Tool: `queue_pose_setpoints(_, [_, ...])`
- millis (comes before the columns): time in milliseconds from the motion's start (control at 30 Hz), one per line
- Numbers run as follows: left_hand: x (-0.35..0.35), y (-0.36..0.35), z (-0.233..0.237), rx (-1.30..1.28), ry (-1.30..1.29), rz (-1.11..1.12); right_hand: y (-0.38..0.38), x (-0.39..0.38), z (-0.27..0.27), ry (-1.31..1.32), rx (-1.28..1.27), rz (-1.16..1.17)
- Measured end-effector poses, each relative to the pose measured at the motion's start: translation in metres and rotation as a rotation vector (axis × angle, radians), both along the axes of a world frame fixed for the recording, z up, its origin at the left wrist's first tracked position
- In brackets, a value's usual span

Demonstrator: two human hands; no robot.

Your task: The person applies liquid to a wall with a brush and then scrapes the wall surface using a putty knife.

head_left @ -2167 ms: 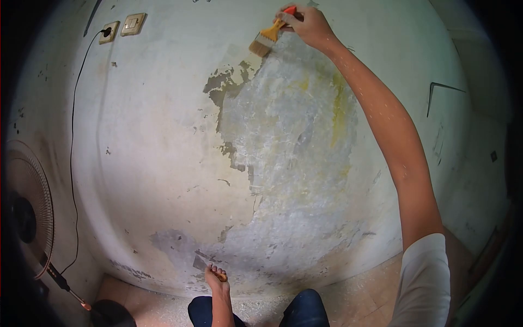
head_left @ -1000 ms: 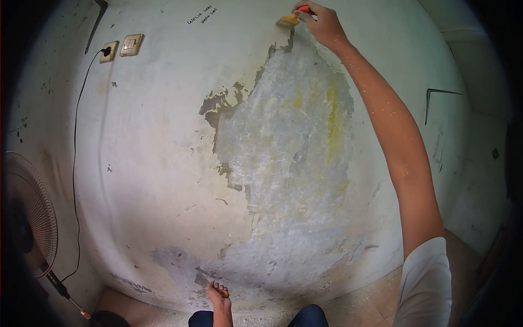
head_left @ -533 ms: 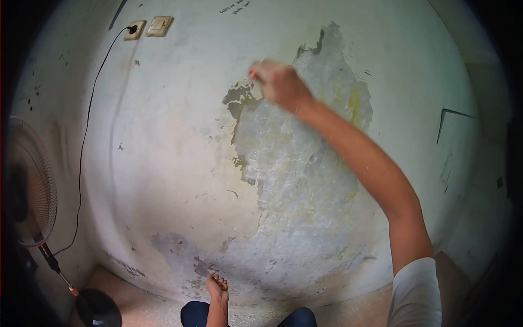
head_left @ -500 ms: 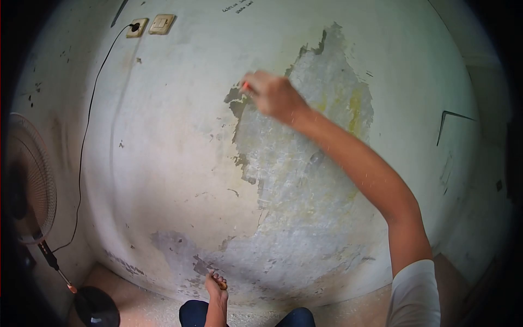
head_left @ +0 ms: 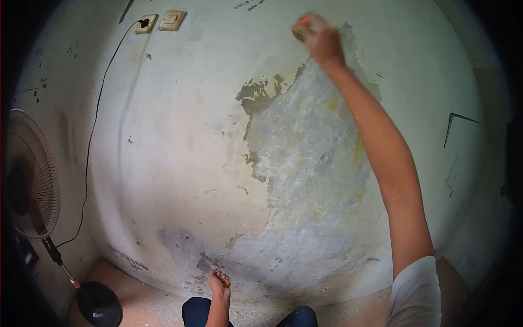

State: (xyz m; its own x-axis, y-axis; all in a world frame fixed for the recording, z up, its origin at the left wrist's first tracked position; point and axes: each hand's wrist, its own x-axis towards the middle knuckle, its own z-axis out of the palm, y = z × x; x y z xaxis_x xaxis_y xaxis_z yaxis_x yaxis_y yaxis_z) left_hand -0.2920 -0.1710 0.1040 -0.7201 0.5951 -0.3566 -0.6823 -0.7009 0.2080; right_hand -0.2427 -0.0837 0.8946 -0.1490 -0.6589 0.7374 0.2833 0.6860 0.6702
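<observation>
My right hand (head_left: 326,48) is raised to the upper part of the peeling wall (head_left: 185,125), closed around a small tan tool (head_left: 298,32) with a red-orange part. Motion blurs the tool, and I cannot tell its kind. Bare grey plaster (head_left: 297,163) spreads below this hand, bordered by ragged paint edges. Low down, my left hand (head_left: 218,282) grips a putty knife (head_left: 204,262) by its yellowish-brown handle. The knife's flat grey blade points up and left, overlapping the scraped patch near the bottom of the wall.
At the left stands a pedestal fan (head_left: 46,185) on a round black base (head_left: 98,305). A black cord (head_left: 93,122) hangs from a wall socket (head_left: 146,24) beside a light switch (head_left: 172,20). Pale flakes lie on the tiled floor (head_left: 158,310). My knees (head_left: 197,312) are at the bottom.
My right hand has moved up and right along the wall with its tool, uncovering more bare patches at the left paint edge. The left hand stays low with the putty knife; the view shifts slightly.
</observation>
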Motion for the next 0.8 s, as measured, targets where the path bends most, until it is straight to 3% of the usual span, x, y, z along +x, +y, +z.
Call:
queue_pose_setpoints(67, [0.005,0.002,0.003,0.005,-0.005,-0.015,0.021,-0.037,-0.045,-0.135,0.441,-0.172])
queue_pose_setpoints(133, [0.007,0.000,0.005,0.003,-0.003,-0.026,0.007,-0.054,-0.125,-0.281,0.562,-0.268])
queue_pose_setpoints(200, [0.010,-0.001,0.008,0.012,0.024,-0.036,-0.030,-0.054,-0.174,-0.511,0.244,-0.108])
queue_pose_setpoints(233, [0.012,0.000,0.007,0.007,0.025,-0.035,-0.037,-0.053,-0.171,-0.510,0.239,-0.106])
queue_pose_setpoints(300, [0.010,-0.002,0.004,0.027,0.012,-0.037,-0.049,-0.058,-0.149,-0.547,-0.141,0.207])
queue_pose_setpoints(333, [0.008,-0.004,0.003,0.026,0.016,-0.032,-0.050,-0.055,-0.120,-0.439,-0.330,0.125])
queue_pose_setpoints(367, [0.007,-0.005,0.004,0.015,0.011,-0.024,-0.042,-0.052,-0.091,-0.544,-0.673,0.390])
queue_pose_setpoints(400, [0.007,-0.004,0.004,0.006,0.005,-0.015,-0.041,-0.039,-0.066,-0.464,-0.794,0.423])
queue_pose_setpoints(500, [-0.001,-0.005,0.003,0.014,-0.003,-0.005,0.018,-0.020,0.009,-0.125,-0.794,0.322])
queue_pose_setpoints(600, [-0.005,-0.006,0.004,-0.003,-0.016,-0.008,0.009,0.002,0.028,0.023,-0.583,0.437])
queue_pose_setpoints(667, [-0.005,-0.005,0.006,0.007,-0.020,-0.007,-0.001,0.010,0.030,0.214,0.054,0.236])
queue_pose_setpoints(700, [-0.002,-0.005,0.006,0.015,-0.027,-0.011,-0.004,0.010,0.015,0.169,0.135,0.128])
queue_pose_setpoints(767, [-0.001,-0.003,0.004,0.016,-0.020,-0.026,0.021,-0.010,-0.020,-0.078,0.047,-0.111])
queue_pose_setpoints(800, [-0.001,-0.002,0.004,0.023,-0.009,-0.029,0.052,-0.027,-0.029,-0.194,0.325,-0.168])
